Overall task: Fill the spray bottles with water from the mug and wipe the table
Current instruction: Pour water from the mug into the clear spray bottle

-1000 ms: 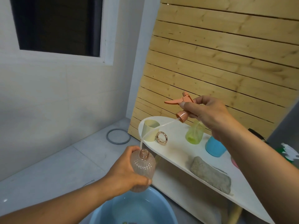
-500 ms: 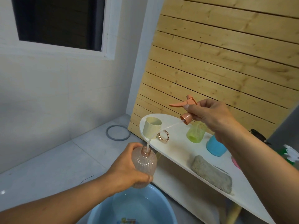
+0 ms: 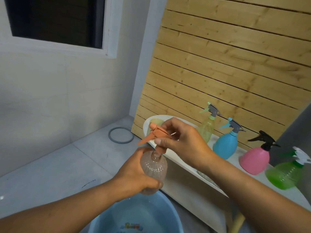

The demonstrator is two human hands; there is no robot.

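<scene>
Presently left hand (image 3: 134, 175) grips the clear ribbed plastic bottle (image 3: 154, 169); right hand (image 3: 181, 140) pinches the orange trigger sprayer (image 3: 155, 133). Recommend seating it squarely before twisting.

- Domestic wash area, tiled: pale wall tiles (image 3: 50, 91) and floor tiles (image 3: 55, 167) are seen.
- Blue water basin (image 3: 134, 214) is placed on floor.
- Spray bottles (image 3: 225, 145) are ranged on white table (image 3: 235, 158).

Four spray bottles (image 3: 225, 145) stand on the table (image 3: 235, 158), basin (image 3: 151, 216) below.
</scene>
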